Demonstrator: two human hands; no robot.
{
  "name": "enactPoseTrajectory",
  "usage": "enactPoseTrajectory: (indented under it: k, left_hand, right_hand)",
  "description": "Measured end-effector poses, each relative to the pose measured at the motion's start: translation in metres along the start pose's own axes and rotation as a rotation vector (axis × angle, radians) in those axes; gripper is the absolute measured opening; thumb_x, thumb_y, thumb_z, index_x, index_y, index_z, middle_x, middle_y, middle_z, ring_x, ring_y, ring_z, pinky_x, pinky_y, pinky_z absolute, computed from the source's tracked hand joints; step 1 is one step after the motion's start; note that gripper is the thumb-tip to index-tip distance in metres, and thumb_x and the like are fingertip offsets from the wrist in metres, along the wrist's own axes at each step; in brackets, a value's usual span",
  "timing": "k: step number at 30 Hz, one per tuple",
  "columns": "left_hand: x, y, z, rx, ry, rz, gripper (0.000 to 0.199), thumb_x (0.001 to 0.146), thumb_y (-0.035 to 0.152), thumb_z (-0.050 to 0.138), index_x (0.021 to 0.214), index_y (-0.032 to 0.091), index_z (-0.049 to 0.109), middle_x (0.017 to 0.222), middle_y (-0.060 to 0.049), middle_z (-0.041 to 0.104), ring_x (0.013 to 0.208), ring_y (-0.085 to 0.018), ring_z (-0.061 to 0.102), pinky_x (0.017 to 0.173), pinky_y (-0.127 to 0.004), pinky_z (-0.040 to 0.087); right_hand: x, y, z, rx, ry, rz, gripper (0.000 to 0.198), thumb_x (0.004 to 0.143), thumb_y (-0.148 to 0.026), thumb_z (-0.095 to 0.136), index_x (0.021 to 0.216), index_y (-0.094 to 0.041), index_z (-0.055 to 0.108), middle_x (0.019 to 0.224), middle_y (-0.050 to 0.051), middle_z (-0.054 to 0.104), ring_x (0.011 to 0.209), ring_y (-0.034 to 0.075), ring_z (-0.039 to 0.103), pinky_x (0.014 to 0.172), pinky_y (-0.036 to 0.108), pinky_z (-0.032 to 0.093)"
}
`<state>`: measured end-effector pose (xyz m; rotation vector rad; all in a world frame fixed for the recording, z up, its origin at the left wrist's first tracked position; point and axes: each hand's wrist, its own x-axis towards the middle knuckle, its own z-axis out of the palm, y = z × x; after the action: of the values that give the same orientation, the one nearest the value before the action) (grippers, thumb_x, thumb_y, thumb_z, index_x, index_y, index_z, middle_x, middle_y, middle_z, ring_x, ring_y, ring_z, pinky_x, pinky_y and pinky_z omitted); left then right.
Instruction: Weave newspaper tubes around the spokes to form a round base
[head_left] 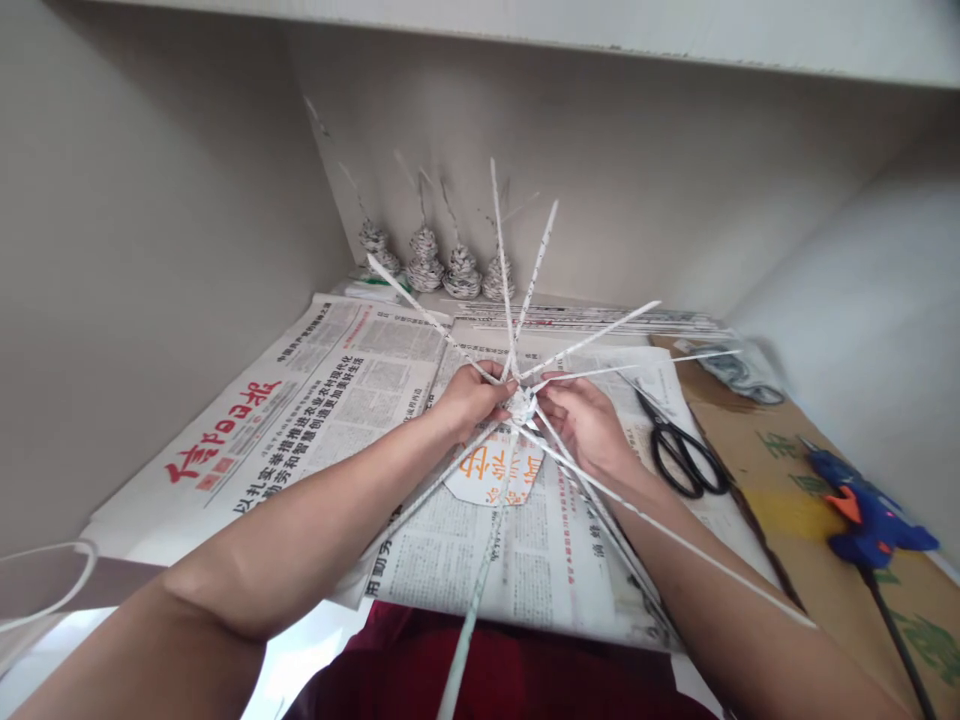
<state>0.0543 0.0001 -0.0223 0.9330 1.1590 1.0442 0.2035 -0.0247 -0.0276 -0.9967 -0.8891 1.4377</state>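
Observation:
Between my hands is a small woven centre of rolled paper strips (522, 404), with several long thin strips spreading out from it in all directions. My left hand (478, 396) pinches the left side of this centre, thumb on top. My right hand (581, 415) grips its right edge with bent fingers, partly hidden behind the strips. One pale green strip (471, 610) runs from the centre down towards my body. Beneath the weave, a flat piece of card with orange characters (495, 470) lies on the newspaper (427, 560).
Several woven paper gourds (425, 262) stand along the back wall. Rolled paper strips (592, 318) lie in front of it. To the right are black-handled scissors (679, 455), a cardboard sheet (739, 450), a crumpled cloth (731, 372) and a blue glue gun (870, 510) with its cord. A shelf (600, 35) overhangs the workspace.

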Motion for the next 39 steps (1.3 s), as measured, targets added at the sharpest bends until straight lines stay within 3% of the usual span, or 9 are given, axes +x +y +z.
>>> enactPoseTrajectory:
  k: [4, 9, 15, 21, 26, 30, 34, 39]
  left_hand:
    - [0.005, 0.0, -0.004, 0.017, 0.009, 0.004, 0.011, 0.072, 0.012, 0.066, 0.071, 0.015, 0.055, 0.051, 0.003, 0.056, 0.036, -0.007, 0.045, 0.034, -0.016, 0.035]
    - [0.015, 0.001, -0.013, 0.007, 0.039, 0.028, 0.014, 0.071, 0.014, 0.068, 0.068, 0.015, 0.054, 0.045, 0.005, 0.051, 0.029, -0.003, 0.031, 0.029, -0.017, 0.017]
    - [0.021, 0.007, -0.019, -0.181, 0.039, -0.026, 0.014, 0.076, 0.008, 0.061, 0.065, 0.012, 0.054, 0.048, 0.002, 0.051, 0.029, -0.002, 0.031, 0.028, -0.016, 0.014]
    - [0.009, 0.003, -0.006, -0.281, -0.023, -0.054, 0.009, 0.076, 0.006, 0.059, 0.071, 0.011, 0.056, 0.056, 0.0, 0.055, 0.037, -0.005, 0.045, 0.031, -0.013, 0.032]
    - [0.0, -0.003, 0.004, -0.178, 0.009, -0.026, 0.007, 0.076, 0.01, 0.062, 0.072, 0.013, 0.056, 0.058, -0.001, 0.058, 0.044, -0.01, 0.055, 0.039, -0.019, 0.048]
    - [-0.001, -0.004, 0.005, -0.121, 0.0, -0.011, 0.007, 0.074, 0.013, 0.063, 0.073, 0.014, 0.056, 0.061, -0.002, 0.061, 0.044, -0.011, 0.057, 0.04, -0.02, 0.048]
    - [-0.002, -0.006, 0.004, -0.076, -0.025, -0.02, 0.011, 0.07, 0.016, 0.068, 0.074, 0.013, 0.058, 0.056, 0.0, 0.059, 0.039, -0.009, 0.053, 0.038, -0.019, 0.046]
    - [-0.001, -0.011, 0.004, -0.006, -0.035, 0.011, 0.023, 0.062, 0.024, 0.077, 0.071, 0.014, 0.059, 0.048, 0.003, 0.054, 0.032, -0.006, 0.045, 0.031, -0.016, 0.036]
  right_hand:
    - [0.002, -0.001, -0.002, -0.073, -0.064, 0.133, 0.023, 0.063, -0.029, 0.078, 0.077, -0.017, 0.064, 0.062, 0.0, 0.064, 0.051, 0.012, 0.059, 0.048, 0.024, 0.049]
    - [-0.003, -0.011, -0.007, -0.073, -0.254, 0.262, 0.03, 0.068, -0.028, 0.075, 0.095, -0.016, 0.07, 0.081, 0.006, 0.071, 0.062, 0.016, 0.066, 0.052, 0.024, 0.053]
    - [-0.001, -0.024, -0.018, -0.043, -0.445, 0.33, 0.035, 0.073, -0.024, 0.069, 0.108, -0.021, 0.067, 0.095, 0.007, 0.072, 0.076, 0.018, 0.07, 0.057, 0.022, 0.054]
    - [0.007, -0.007, -0.016, -0.071, -0.281, 0.188, 0.026, 0.07, -0.032, 0.074, 0.092, -0.02, 0.068, 0.079, 0.004, 0.071, 0.064, 0.015, 0.066, 0.057, 0.025, 0.053]
    - [0.005, -0.003, -0.008, -0.101, -0.296, 0.159, 0.028, 0.068, -0.036, 0.075, 0.091, -0.021, 0.069, 0.07, 0.0, 0.066, 0.06, 0.014, 0.061, 0.055, 0.027, 0.05]
    - [0.002, -0.007, -0.005, -0.14, -0.295, 0.137, 0.033, 0.067, -0.037, 0.076, 0.095, -0.022, 0.068, 0.071, 0.0, 0.065, 0.057, 0.013, 0.058, 0.052, 0.026, 0.048]
    - [0.003, -0.001, -0.006, -0.159, -0.136, 0.104, 0.032, 0.064, -0.037, 0.078, 0.088, -0.018, 0.068, 0.068, 0.0, 0.064, 0.052, 0.012, 0.055, 0.047, 0.024, 0.044]
    - [0.01, 0.012, -0.007, -0.165, -0.041, 0.022, 0.032, 0.06, -0.037, 0.08, 0.082, -0.019, 0.068, 0.068, 0.001, 0.067, 0.056, 0.015, 0.059, 0.056, 0.029, 0.047]
